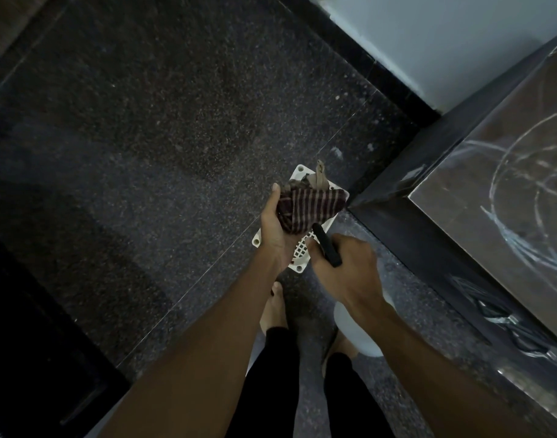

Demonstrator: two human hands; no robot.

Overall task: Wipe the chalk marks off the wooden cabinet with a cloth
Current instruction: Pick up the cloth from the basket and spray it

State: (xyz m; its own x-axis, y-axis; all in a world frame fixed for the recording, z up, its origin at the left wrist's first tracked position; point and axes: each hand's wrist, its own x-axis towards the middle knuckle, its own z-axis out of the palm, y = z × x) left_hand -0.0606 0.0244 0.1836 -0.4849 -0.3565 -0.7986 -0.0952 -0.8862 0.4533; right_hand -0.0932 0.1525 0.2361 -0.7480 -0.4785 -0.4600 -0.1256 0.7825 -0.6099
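Holding the striped cloth (312,207) bunched up in your left hand (272,230), you are cupping it in your palm with your thumb lying along its left edge. Your right hand (345,270) is curling tight around a dark handle (327,246); I cannot tell what the handle belongs to. Both hands are hanging over a white grid tray (297,252) on the floor (144,153). The cabinet (444,197) is standing off to your right, and the chalk marks (507,172) are looping all over its brown top, with none looking wiped yet. That is the part to think about: the cloth is sitting in the hand that is farther from the cabinet, and the nearer hand is busy with the handle. The cloth is near the cabinet's corner but is not touching it. So you are probably needing to swing your left hand across to the right, past your right hand, or to pass the cloth over first.
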